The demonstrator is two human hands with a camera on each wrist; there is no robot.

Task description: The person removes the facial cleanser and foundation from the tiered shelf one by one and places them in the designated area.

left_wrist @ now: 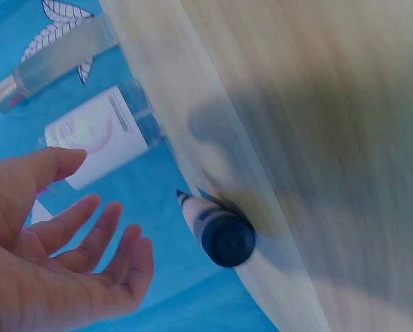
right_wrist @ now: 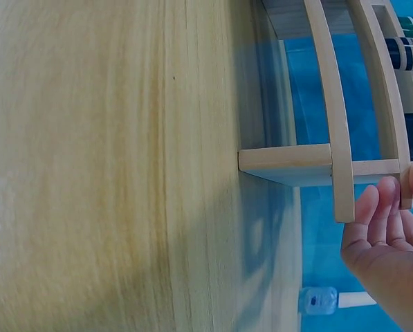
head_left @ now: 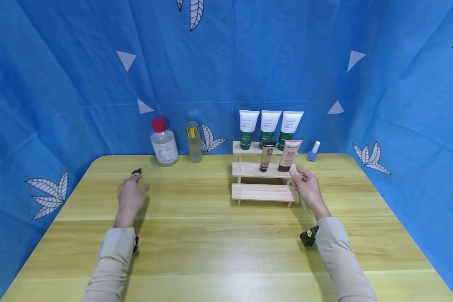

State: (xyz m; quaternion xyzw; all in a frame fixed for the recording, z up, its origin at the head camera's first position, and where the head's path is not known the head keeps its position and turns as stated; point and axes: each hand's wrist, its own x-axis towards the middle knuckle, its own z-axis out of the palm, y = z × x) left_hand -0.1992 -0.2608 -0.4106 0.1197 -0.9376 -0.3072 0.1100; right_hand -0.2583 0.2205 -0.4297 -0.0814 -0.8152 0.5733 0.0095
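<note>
In the head view my left hand (head_left: 131, 195) is over the left of the table, close to a small tube with a black cap (left_wrist: 223, 235). Its fingers are loosely bent and hold nothing. My right hand (head_left: 305, 184) pinches the right end of a three-tier wooden display rack (head_left: 264, 193) at the middle shelf, thumb above and fingers below. On that shelf stand a gold and black tube (head_left: 266, 157) and a pink BB cream tube (head_left: 289, 157). Three white and green tubes (head_left: 270, 122) stand along the top shelf; the bottom shelf is bare.
A clear bottle with a red cap (head_left: 165, 147) and a slim bottle with a gold collar (head_left: 194, 144) stand at the back left. Right of the rack is a blue nail polish bottle (head_left: 312, 153). A blue cloth (head_left: 211, 63) hangs behind the wooden table (head_left: 211, 251).
</note>
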